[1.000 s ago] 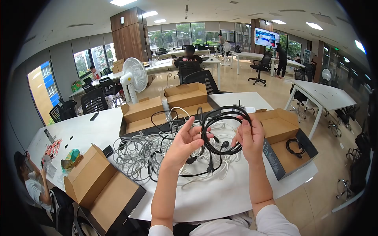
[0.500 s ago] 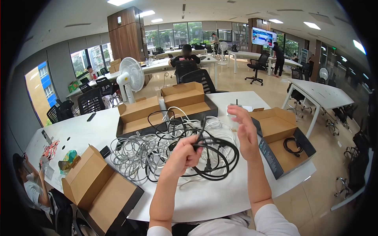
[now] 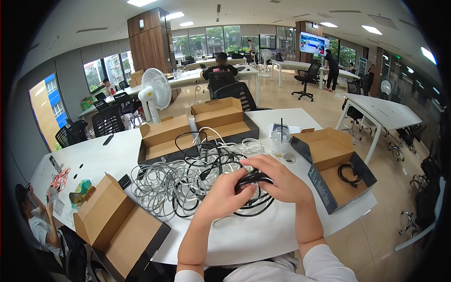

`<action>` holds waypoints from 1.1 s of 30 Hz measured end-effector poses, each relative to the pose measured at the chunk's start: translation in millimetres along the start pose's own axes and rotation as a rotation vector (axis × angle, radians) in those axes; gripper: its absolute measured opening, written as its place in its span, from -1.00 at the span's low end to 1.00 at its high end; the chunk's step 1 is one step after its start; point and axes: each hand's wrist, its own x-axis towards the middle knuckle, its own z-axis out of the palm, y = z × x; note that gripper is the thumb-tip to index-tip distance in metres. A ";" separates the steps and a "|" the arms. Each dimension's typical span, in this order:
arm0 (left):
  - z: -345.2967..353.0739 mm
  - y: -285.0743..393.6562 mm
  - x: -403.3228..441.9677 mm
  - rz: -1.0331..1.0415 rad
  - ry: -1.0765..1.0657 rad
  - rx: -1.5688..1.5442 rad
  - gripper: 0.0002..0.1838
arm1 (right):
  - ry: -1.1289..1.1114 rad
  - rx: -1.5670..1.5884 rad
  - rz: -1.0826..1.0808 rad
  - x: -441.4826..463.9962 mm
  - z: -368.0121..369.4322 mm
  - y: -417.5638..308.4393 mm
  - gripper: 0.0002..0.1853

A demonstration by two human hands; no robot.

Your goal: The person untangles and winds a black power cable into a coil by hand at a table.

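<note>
A looped black power cable (image 3: 256, 178) is gathered between my two hands at the front of the table. My left hand (image 3: 228, 192) is closed around its loops, the thumb lying along them. From the other side my right hand (image 3: 279, 178) grips the same bundle, fingers bent over the top. Lower loops hang beneath both palms. Just behind lies a large tangle of grey and white cables (image 3: 162, 185), with more black cable (image 3: 188, 141) mixed in. A coiled black cable (image 3: 349, 174) rests inside the open box (image 3: 329, 157) on the right.
Two open cardboard boxes (image 3: 164, 136) stand behind the tangle, and another open box (image 3: 124, 216) is at front left. A clear plastic cup with a straw (image 3: 281, 136) stands near the right box. A person (image 3: 42, 221) sits at the far left.
My right hand has come down and left from its raised, open pose and closed on the cable. My left hand has shifted slightly right. The cup behind has come into view.
</note>
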 end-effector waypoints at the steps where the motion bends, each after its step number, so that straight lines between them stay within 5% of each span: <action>1: 0.0 3.1 -0.4 -0.009 -0.006 -0.028 -0.82 | -0.011 -0.010 0.017 0.0 1.5 1.8 -0.36; 11: 0.7 -0.9 4.9 -0.153 -0.074 -0.486 -0.71 | 0.190 0.014 0.123 1.3 11.1 -0.5 -0.41; 17: -3.9 -6.7 3.9 -0.138 0.033 -0.532 -0.72 | 0.174 0.177 0.191 2.6 1.7 3.5 -0.60; 21: -10.7 -10.9 6.1 -0.091 0.144 -0.629 -0.75 | 0.169 0.277 0.198 -2.1 -2.9 14.4 -0.51; 25: -11.1 -11.7 7.7 -0.062 0.256 -0.575 -0.70 | 0.224 0.207 0.169 -2.3 -3.5 19.5 -0.50; 28: -14.3 -12.9 7.1 0.003 0.342 -0.504 -0.67 | 0.257 0.476 0.319 -3.7 -7.1 17.3 -0.61; 33: -15.4 -20.2 6.0 0.081 0.444 -0.273 -0.67 | 0.078 0.648 0.277 -12.0 -11.3 17.5 -0.59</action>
